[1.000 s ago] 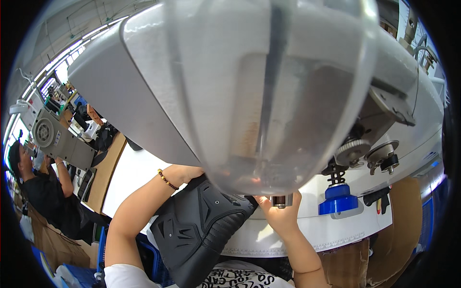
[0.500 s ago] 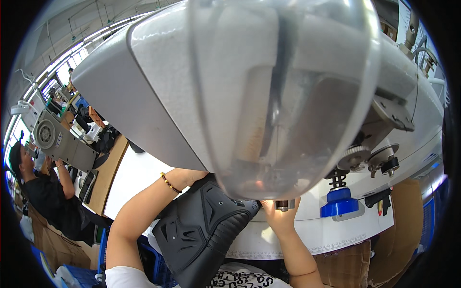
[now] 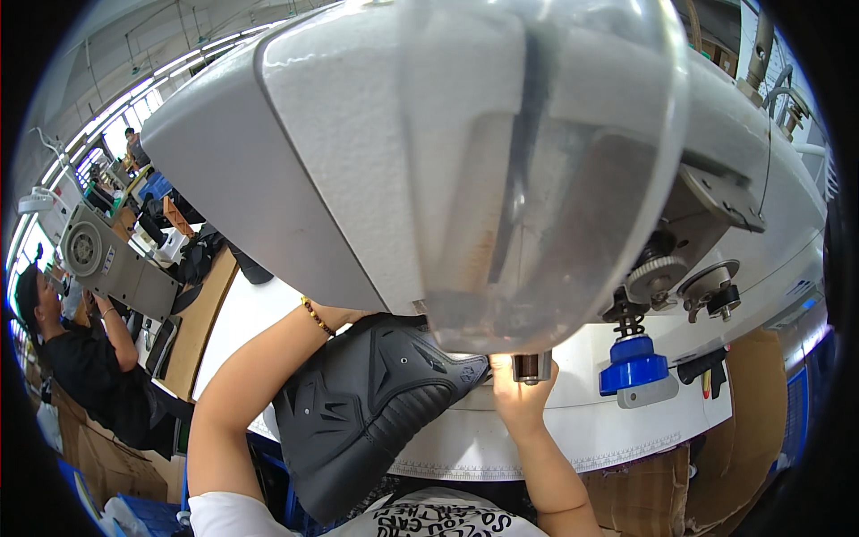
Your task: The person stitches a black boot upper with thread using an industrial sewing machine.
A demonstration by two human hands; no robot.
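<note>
A black moulded boot upper [image 3: 362, 403] with ridged panels and small studs lies slanted in front of me, its narrow end under the sewing machine head [image 3: 358, 161]. Of my left hand [image 3: 344, 317], only the part near the beaded bracelet shows, at the upper's far edge; the machine hides its fingers. My right hand [image 3: 519, 403] is closed at the narrow end of the upper, its fingertips partly covered by the machine's clear guard [image 3: 546, 313] and a metal post [image 3: 531, 367].
The white table [image 3: 573, 438] has a ruler marking along its curved front edge. A blue knob [image 3: 633, 367] and tension discs [image 3: 711, 291] stick out on the machine's right. Cardboard [image 3: 756, 421] stands at right. On the left, a person [image 3: 89, 367] sits at another machine [image 3: 121, 264].
The boot upper has shifted slightly up and left, its lower end swinging left. My left forearm has moved a little left and up; my right hand has risen slightly.
</note>
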